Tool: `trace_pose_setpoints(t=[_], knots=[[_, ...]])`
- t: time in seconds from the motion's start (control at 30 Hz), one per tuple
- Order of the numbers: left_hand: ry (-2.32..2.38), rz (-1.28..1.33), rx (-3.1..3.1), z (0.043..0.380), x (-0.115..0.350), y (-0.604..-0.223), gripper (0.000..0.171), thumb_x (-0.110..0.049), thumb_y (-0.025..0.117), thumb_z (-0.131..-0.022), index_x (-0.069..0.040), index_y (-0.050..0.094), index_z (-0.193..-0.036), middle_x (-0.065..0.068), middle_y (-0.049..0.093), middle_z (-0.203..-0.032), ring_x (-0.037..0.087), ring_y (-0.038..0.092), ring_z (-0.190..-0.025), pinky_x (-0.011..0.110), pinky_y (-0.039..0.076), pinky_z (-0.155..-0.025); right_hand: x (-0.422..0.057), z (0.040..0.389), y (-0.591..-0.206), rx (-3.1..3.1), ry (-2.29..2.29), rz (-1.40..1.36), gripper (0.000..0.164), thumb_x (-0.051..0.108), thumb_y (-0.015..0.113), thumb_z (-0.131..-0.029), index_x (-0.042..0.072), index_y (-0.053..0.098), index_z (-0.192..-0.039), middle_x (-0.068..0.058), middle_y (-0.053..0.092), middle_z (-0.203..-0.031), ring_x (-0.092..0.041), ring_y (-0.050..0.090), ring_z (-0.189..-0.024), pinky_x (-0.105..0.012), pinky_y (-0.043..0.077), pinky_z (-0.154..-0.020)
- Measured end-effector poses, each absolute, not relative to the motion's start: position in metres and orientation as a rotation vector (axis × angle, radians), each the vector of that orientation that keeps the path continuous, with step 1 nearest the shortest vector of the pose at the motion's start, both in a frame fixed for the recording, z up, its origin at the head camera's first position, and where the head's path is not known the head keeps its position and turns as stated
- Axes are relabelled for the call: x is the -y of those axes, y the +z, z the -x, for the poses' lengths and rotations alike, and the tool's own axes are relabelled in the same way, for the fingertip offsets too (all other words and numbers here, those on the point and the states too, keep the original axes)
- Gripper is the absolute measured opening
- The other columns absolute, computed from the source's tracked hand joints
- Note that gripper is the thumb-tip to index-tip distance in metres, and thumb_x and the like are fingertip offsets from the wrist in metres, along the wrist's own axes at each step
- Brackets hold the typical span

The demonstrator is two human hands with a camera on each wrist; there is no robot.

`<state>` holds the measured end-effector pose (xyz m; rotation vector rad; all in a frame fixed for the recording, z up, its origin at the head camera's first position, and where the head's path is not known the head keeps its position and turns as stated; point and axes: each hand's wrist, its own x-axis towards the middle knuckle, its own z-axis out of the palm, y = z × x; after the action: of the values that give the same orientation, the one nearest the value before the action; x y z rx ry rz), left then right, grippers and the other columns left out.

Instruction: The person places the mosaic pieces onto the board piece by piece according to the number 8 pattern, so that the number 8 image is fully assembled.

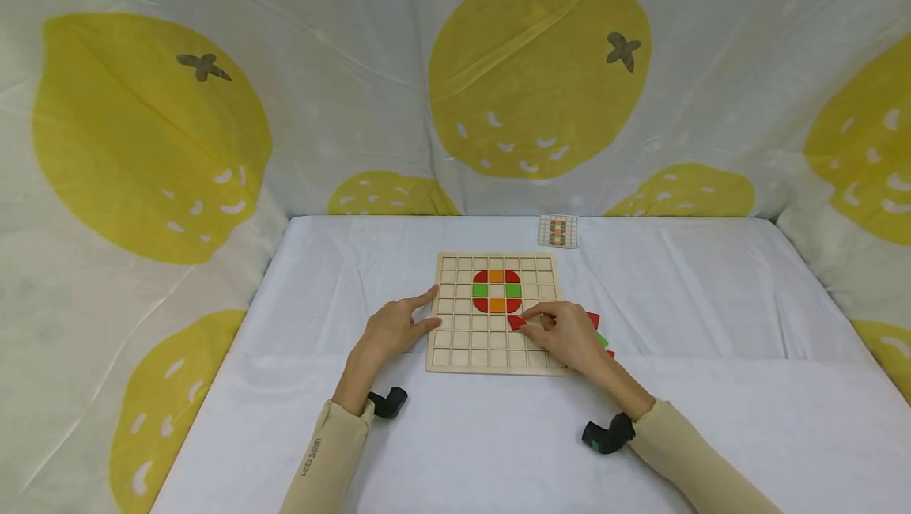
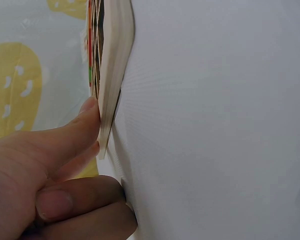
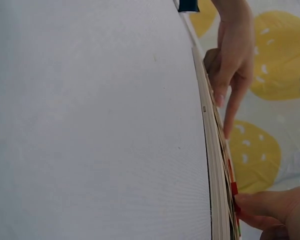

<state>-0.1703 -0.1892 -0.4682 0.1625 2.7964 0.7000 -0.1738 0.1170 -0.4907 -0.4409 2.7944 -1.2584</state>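
A square wooden grid board (image 1: 463, 338) lies on the white-covered table. My left hand (image 1: 398, 324) rests against its left edge, index finger and thumb spread apart along the rim. Between thumb and index finger, my right hand (image 1: 569, 334) pinches a red piece with a curved edge (image 1: 515, 323) over the board's middle. Above that piece, red corner pieces (image 1: 480, 305), orange pieces (image 1: 496, 276) and green pieces (image 1: 480, 290) form a ring in the grid. In the left wrist view the thumb (image 2: 75, 132) lies along the board's side (image 2: 115, 65).
Behind the board lies a small pattern card (image 1: 558, 231). Loose red (image 1: 594, 319) and green pieces (image 1: 602, 338) lie right of the board, partly hidden by the right hand. A lemon-print cloth (image 1: 356, 103) hangs around the table (image 1: 712, 285).
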Motion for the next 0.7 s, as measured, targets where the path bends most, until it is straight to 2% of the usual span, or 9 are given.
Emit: trace_pose_setpoints(t=[0.2,0.47,0.57,0.63,0.7], knots=[[0.696,-0.152,-2.789,0.1708,0.1888,-0.4675,0.066,-0.040,0.069,-0.099,-0.026,0.043,-0.159,0.012,0.064,-0.068,0.018,0.048,-0.067,0.030,0.038,-0.058,-0.1166,0.1728,-0.4890,-2.790,-1.244,0.436,0.008,0.020,0.083,-0.088,0.013,0.082,-0.092,0.007,0.030,-0.056,-0.007,0.030,-0.056,-0.022,0.021,-0.054],[0.695,-0.156,-2.801,0.1705,0.1884,-0.4677,0.065,-0.039,0.069,-0.099,-0.026,0.044,-0.158,0.017,0.073,-0.084,0.021,0.053,-0.073,0.031,0.041,-0.060,-0.1144,0.1722,-0.4901,-2.806,-1.233,0.436,0.008,0.020,0.083,-0.088,0.013,0.082,-0.092,0.007,0.033,-0.054,-0.007,0.032,-0.052,-0.022,0.022,-0.052],[0.697,-0.157,-2.805,0.1702,0.1882,-0.4676,0.065,-0.039,0.069,-0.099,-0.025,0.044,-0.158,0.021,0.076,-0.097,0.021,0.056,-0.077,0.031,0.042,-0.062,-0.1134,0.1729,-0.4900,-2.817,-1.229,0.449,0.008,0.020,0.083,-0.088,0.013,0.083,-0.092,0.008,0.033,-0.053,-0.007,0.032,-0.052,-0.022,0.022,-0.052],[0.700,-0.158,-2.808,0.1701,0.1881,-0.4676,0.065,-0.039,0.069,-0.099,-0.025,0.044,-0.158,0.024,0.075,-0.112,0.023,0.058,-0.083,0.033,0.044,-0.064,-0.1128,0.1737,-0.4902,-2.825,-1.225,0.457,0.007,0.020,0.083,-0.088,0.014,0.083,-0.092,0.008,0.033,-0.053,-0.007,0.032,-0.052,-0.022,0.022,-0.053],[0.703,-0.158,-2.809,0.1701,0.1881,-0.4677,0.065,-0.039,0.069,-0.099,-0.025,0.044,-0.158,0.023,0.076,-0.109,0.023,0.058,-0.083,0.033,0.044,-0.063,-0.1124,0.1743,-0.4902,-2.827,-1.223,0.460,0.007,0.020,0.083,-0.088,0.014,0.083,-0.092,0.008,0.033,-0.053,-0.007,0.033,-0.051,-0.022,0.023,-0.053]])
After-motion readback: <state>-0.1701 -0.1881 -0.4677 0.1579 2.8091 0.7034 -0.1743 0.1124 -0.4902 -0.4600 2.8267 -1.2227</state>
